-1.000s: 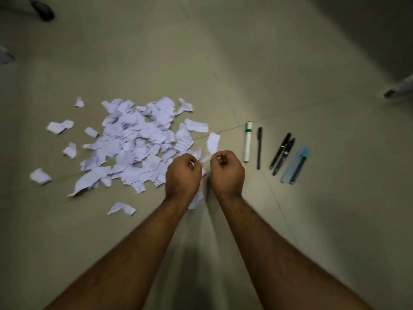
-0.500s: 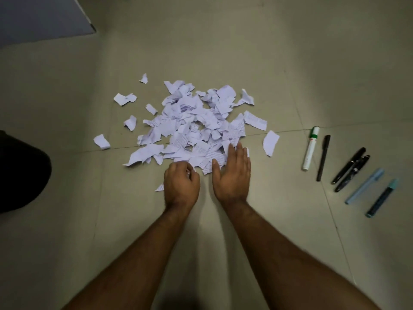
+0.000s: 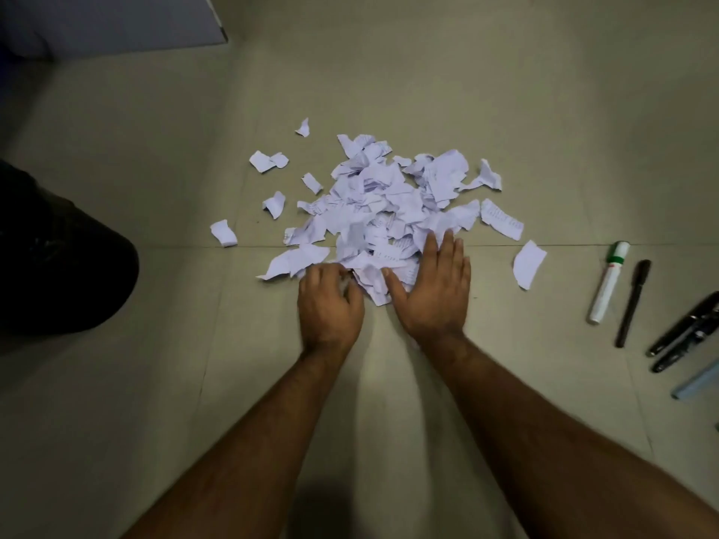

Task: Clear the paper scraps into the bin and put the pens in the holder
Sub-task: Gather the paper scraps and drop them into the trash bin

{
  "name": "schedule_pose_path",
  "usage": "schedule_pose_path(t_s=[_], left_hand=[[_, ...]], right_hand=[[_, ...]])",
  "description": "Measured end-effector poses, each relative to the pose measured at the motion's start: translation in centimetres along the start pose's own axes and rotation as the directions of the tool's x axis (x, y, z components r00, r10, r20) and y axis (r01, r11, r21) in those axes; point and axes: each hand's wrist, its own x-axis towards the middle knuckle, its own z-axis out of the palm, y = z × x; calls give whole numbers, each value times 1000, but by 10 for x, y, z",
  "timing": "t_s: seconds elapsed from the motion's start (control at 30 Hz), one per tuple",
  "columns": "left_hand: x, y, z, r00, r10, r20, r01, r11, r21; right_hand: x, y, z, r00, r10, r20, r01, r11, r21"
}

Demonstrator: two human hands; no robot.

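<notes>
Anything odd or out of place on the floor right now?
Yes: several paper scraps lie apart to the left of the main pile, and another lies alone near the white marker.

bare forearms, bare hands (image 3: 385, 301), no sleeves

Head view, looking steeply down at the floor (image 3: 389, 64).
A single wide-angle camera, worn above both forearms, faces forward and down at close range; scraps (image 3: 389, 204) lie centre, pens (image 3: 632, 303) run off the right edge, a dark shape (image 3: 58, 258) is cut off at left.
</notes>
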Motion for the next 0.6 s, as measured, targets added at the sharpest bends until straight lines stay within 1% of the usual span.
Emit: schedule_pose_path(t_s=[0.07, 0.17, 0.23, 0.3, 0.43, 0.5, 0.57, 0.6], left_hand=[[15, -12, -8, 997, -43, -68, 43, 999, 7], [38, -23, -14, 989, -80, -128, 95, 988, 120], [59, -32, -14, 968, -156, -198, 197, 959, 203], [75, -42, -14, 941, -225, -254, 287, 927, 242], [100, -56, -10, 896, -354, -268, 419, 873, 249], [107, -62, -8, 905, -370, -209, 415, 876, 244], [110, -63, -4, 935, -322, -151, 348, 916, 198], [105, -58, -2, 954, -274, -120, 291, 943, 162]], right_hand=[[12, -16, 6, 1000, 12, 16, -12, 1000, 7], [14, -24, 15, 997, 11, 77, -7, 999, -50], [17, -25, 19, 992, 9, 122, 4, 994, -108], [17, -25, 17, 989, 22, 144, -2, 990, -138], [20, -26, 15, 984, 35, 172, -9, 988, -153], [19, -27, 14, 987, 39, 159, -16, 990, -143], [21, -29, 14, 986, 48, 159, -26, 990, -137], [20, -29, 13, 985, 54, 161, -31, 989, -142]])
